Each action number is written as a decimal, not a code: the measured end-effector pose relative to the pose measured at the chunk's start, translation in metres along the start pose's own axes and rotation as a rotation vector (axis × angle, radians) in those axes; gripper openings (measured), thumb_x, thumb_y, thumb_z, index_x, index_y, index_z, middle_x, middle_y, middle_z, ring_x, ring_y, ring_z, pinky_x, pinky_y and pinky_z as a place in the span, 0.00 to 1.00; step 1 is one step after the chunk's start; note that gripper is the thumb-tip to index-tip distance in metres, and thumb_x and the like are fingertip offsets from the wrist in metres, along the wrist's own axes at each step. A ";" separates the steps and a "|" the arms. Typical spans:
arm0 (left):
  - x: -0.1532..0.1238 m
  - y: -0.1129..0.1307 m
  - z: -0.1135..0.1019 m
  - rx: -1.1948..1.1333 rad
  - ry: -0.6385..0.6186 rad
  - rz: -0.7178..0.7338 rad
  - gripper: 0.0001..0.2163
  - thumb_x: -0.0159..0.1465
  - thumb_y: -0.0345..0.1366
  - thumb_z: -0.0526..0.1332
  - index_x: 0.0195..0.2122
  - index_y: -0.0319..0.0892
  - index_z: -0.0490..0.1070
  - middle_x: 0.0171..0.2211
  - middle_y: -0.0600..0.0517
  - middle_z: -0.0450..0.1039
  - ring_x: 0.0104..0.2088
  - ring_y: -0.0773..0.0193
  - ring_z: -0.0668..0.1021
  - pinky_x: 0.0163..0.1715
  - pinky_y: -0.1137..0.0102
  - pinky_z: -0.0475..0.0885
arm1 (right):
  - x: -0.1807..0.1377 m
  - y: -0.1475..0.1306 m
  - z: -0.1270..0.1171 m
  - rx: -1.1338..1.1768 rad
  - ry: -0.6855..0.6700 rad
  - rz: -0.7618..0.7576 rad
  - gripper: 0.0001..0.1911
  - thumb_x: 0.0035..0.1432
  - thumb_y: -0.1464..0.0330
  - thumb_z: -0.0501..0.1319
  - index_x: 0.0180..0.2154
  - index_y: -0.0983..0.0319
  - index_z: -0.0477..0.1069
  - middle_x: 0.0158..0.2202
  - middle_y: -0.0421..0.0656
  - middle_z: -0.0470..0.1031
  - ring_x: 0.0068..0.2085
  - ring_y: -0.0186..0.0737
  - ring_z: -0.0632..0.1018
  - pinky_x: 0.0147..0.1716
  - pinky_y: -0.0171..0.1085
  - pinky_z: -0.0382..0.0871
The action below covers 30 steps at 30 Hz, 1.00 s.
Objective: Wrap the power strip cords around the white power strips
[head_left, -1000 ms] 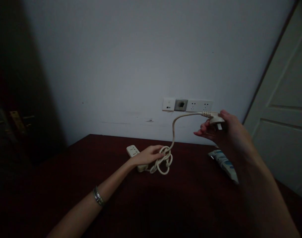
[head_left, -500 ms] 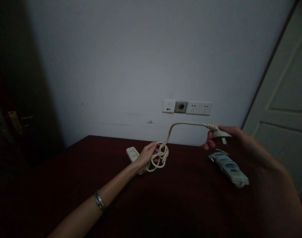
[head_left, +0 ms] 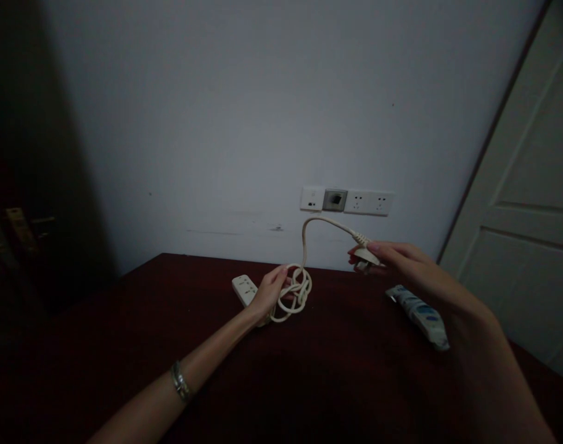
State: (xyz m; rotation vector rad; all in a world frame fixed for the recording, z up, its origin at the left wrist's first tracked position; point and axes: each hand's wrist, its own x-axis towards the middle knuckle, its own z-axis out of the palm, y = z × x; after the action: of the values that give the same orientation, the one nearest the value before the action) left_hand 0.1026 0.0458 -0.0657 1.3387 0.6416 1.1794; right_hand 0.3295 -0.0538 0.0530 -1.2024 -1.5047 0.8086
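Observation:
My left hand (head_left: pixel 269 293) grips the looped white power cord (head_left: pixel 304 290) just above the table. Behind that wrist lies a white power strip (head_left: pixel 244 288), partly covered by my hand and forearm. Held in the fingers of my right hand (head_left: pixel 392 254) is the cord's plug (head_left: pixel 367 254), raised over the table's back edge with its prongs pointing down. Between the two hands the cord rises in a bent arch. Its loops look tangled near my left hand.
A plastic-wrapped packet (head_left: pixel 420 316) lies on the dark red table (head_left: pixel 193 308) at the right. Wall sockets (head_left: pixel 367 202) and a grey wall plate (head_left: pixel 335 200) sit above the table's back edge. A white panelled door (head_left: pixel 531 216) stands at the right.
My right hand has brought the plug leftward, closer to my left hand, and the cord between them bends more. My left hand keeps its hold on the loops.

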 end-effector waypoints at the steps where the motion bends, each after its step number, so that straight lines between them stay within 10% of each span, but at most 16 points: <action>1: 0.000 0.000 0.001 0.001 0.007 0.002 0.19 0.61 0.47 0.56 0.46 0.37 0.69 0.28 0.49 0.73 0.27 0.65 0.77 0.24 0.73 0.73 | 0.002 0.003 0.001 0.024 -0.006 -0.007 0.19 0.51 0.53 0.61 0.35 0.61 0.77 0.37 0.46 0.77 0.39 0.41 0.76 0.39 0.36 0.72; 17: 0.003 0.011 -0.006 0.234 0.062 0.099 0.08 0.54 0.32 0.59 0.34 0.36 0.72 0.27 0.50 0.74 0.25 0.66 0.75 0.27 0.73 0.71 | 0.005 -0.002 0.034 0.029 -0.523 -0.078 0.09 0.44 0.70 0.63 0.32 0.64 0.73 0.31 0.41 0.74 0.32 0.35 0.73 0.34 0.34 0.66; 30: 0.001 0.009 -0.014 0.444 0.033 0.243 0.07 0.53 0.27 0.54 0.33 0.39 0.66 0.28 0.52 0.72 0.30 0.65 0.75 0.33 0.72 0.69 | 0.007 0.002 0.041 -0.140 -0.434 -0.176 0.06 0.46 0.70 0.60 0.30 0.63 0.70 0.29 0.40 0.71 0.31 0.34 0.71 0.32 0.34 0.64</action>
State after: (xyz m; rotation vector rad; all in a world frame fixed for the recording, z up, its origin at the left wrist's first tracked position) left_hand 0.0883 0.0505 -0.0596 1.8139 0.8135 1.3020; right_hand 0.2906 -0.0428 0.0421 -1.0151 -2.0186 0.8942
